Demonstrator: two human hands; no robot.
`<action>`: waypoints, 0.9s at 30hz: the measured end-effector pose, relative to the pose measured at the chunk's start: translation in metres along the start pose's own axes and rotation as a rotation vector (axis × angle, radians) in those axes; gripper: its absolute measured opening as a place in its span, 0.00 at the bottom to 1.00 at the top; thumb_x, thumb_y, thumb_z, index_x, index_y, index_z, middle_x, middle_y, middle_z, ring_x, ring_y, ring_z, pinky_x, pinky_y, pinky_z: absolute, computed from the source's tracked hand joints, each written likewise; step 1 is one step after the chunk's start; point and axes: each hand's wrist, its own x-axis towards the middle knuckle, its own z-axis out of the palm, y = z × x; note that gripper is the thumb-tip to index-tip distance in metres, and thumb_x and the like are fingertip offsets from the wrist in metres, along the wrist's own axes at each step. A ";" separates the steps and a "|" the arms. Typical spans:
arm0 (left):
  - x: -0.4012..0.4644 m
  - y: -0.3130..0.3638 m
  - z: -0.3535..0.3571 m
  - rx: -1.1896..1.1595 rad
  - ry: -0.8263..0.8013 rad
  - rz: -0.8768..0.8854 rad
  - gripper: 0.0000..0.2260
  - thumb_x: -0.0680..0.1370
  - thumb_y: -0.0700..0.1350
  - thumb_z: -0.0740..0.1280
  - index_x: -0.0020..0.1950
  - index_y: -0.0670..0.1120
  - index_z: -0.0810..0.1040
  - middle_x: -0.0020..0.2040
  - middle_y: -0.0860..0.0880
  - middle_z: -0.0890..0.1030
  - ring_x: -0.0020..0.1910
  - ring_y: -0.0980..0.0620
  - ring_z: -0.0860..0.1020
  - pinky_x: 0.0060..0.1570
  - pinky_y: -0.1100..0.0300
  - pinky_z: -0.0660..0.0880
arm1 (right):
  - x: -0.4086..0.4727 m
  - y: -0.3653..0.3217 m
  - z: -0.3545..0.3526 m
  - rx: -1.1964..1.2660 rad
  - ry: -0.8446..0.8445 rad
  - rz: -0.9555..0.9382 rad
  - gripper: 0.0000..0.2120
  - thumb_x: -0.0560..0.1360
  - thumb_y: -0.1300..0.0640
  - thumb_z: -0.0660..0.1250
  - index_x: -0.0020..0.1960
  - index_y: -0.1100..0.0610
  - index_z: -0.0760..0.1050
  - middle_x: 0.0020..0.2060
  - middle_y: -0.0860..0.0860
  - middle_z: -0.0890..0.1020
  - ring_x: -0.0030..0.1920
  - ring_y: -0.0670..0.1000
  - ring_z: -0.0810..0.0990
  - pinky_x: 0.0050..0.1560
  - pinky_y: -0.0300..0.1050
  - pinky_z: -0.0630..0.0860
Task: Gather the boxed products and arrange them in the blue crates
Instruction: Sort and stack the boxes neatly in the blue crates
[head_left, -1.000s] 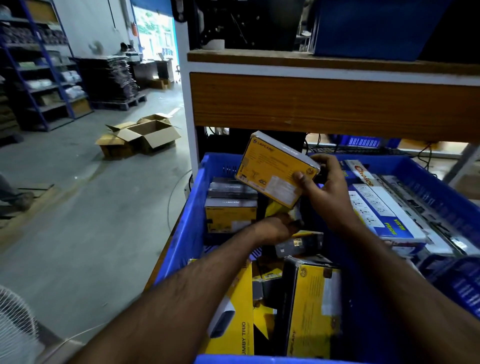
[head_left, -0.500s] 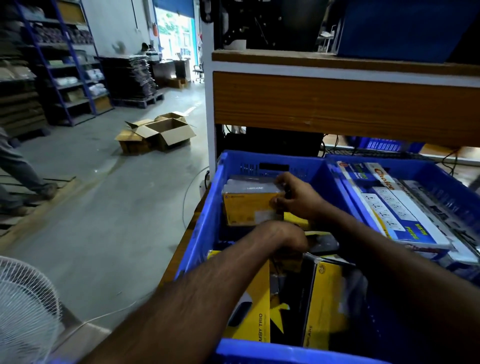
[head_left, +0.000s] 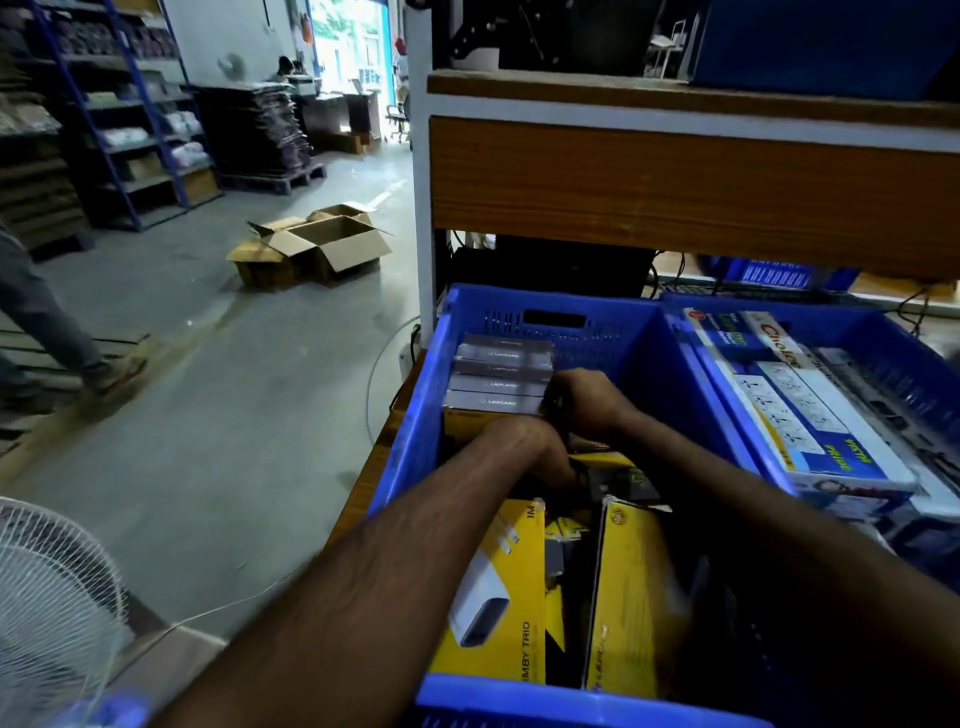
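Note:
A blue crate (head_left: 639, 358) in front of me holds yellow boxed products. A stack of grey-edged boxes (head_left: 501, 371) stands in its far left corner. My right hand (head_left: 589, 402) is at the right end of that stack, fingers curled around the ends of the lower boxes. My left hand (head_left: 527, 449) reaches down into the crate just in front of the stack, its fingers hidden among the boxes. Large yellow boxes (head_left: 498, 597) stand upright in the near part of the crate, and a second one (head_left: 631, 597) is partly under my right forearm.
A second blue crate (head_left: 893, 364) on the right holds long white-and-blue boxes (head_left: 800, 415). A wooden shelf (head_left: 675, 187) hangs over both crates. On the left are a white fan (head_left: 47, 597), open cardboard cartons (head_left: 322, 247) on the floor, and a person's leg (head_left: 47, 322).
My right hand brought the yellow box down from mid-air onto the far-left stack and now sits lower at its end. My view shifted left; a person walked in at the left.

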 end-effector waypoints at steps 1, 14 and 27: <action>0.000 -0.001 0.000 0.004 -0.004 0.015 0.18 0.76 0.61 0.64 0.53 0.49 0.79 0.43 0.50 0.80 0.42 0.49 0.79 0.53 0.54 0.76 | -0.002 0.004 -0.005 0.007 -0.017 -0.015 0.10 0.75 0.59 0.69 0.56 0.59 0.78 0.52 0.54 0.82 0.52 0.53 0.81 0.52 0.48 0.78; 0.001 0.012 0.004 0.151 0.149 0.255 0.11 0.75 0.49 0.68 0.55 0.47 0.76 0.52 0.46 0.80 0.48 0.46 0.78 0.49 0.52 0.77 | -0.078 0.017 -0.041 0.349 0.147 0.039 0.08 0.76 0.66 0.65 0.50 0.57 0.81 0.43 0.50 0.83 0.45 0.49 0.82 0.46 0.44 0.79; 0.002 0.033 0.012 0.173 0.212 0.380 0.16 0.80 0.49 0.65 0.65 0.43 0.73 0.54 0.47 0.79 0.48 0.49 0.78 0.44 0.57 0.75 | -0.078 0.021 -0.045 0.335 0.255 0.053 0.11 0.76 0.67 0.62 0.51 0.57 0.81 0.45 0.51 0.83 0.46 0.50 0.81 0.44 0.44 0.78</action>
